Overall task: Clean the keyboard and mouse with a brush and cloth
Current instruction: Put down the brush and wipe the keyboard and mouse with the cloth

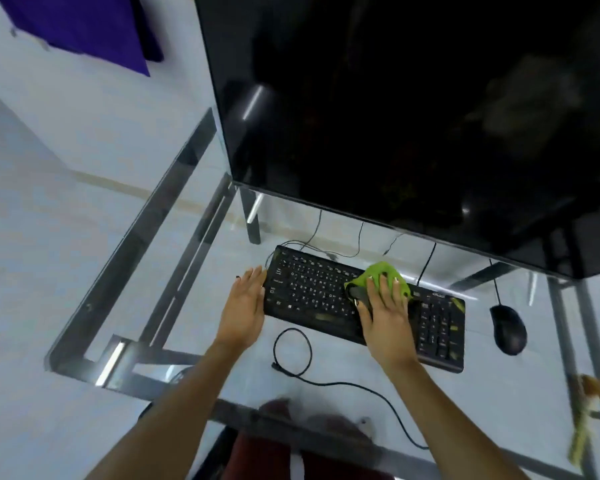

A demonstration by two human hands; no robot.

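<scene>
A black keyboard lies on the glass desk below the monitor. My right hand presses flat on a green cloth over the middle of the keyboard, fingers spread. A dark object, maybe the brush, sits under the cloth by my thumb; I cannot tell what it is. My left hand rests open against the keyboard's left edge. A black mouse sits to the right of the keyboard, untouched.
A large dark monitor overhangs the back of the desk. A loose black cable loops in front of the keyboard. Thin wires run behind it. A yellowish object lies at the desk's right front. A purple cloth hangs on the wall.
</scene>
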